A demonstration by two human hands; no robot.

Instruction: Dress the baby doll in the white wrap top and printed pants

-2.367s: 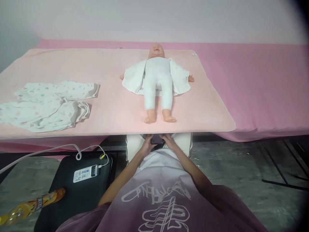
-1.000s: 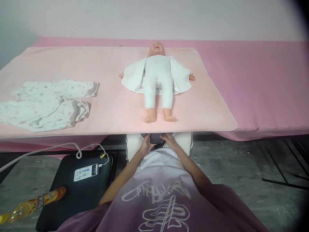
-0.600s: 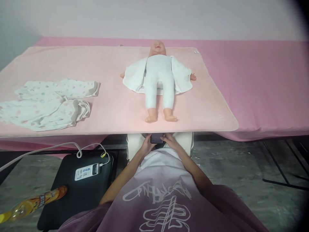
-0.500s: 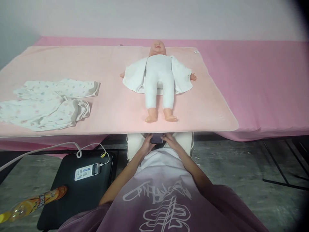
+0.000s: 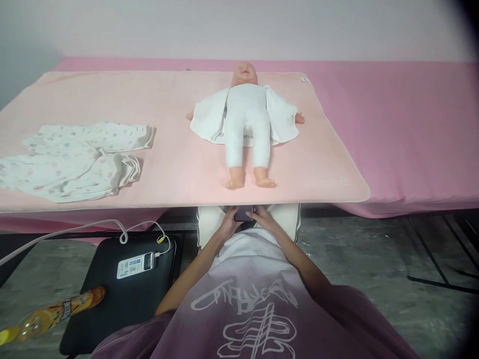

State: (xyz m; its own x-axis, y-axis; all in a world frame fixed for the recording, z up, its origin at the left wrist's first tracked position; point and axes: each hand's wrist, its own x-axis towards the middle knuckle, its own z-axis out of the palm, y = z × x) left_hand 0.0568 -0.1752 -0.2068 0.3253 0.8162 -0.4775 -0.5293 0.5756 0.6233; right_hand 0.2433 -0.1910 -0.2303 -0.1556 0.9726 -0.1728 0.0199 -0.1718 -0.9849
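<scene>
In my lap, just below the table's front edge, my left hand (image 5: 229, 223) and my right hand (image 5: 262, 218) hold a dark smartphone (image 5: 243, 214) from either side. My right thumb rests on its screen; the table edge partly hides the fingertips and the phone's far end. Beyond the edge a baby doll (image 5: 245, 127) lies on its back on a pale pink mat (image 5: 175, 169), head away from me. A white top (image 5: 209, 117) is spread open under it, with its arms in the sleeves. Neither hand touches the doll.
Folded patterned baby clothes (image 5: 82, 162) lie on the mat's left. A black stool (image 5: 123, 309) at lower left carries a power bank (image 5: 136, 266) with a white cable (image 5: 75, 229) and an orange drink bottle (image 5: 56, 315). Metal legs (image 5: 430, 252) stand at right.
My right thumb has shifted slightly left over the phone. The view has moved by a hair; the doll and clothes lie as before.
</scene>
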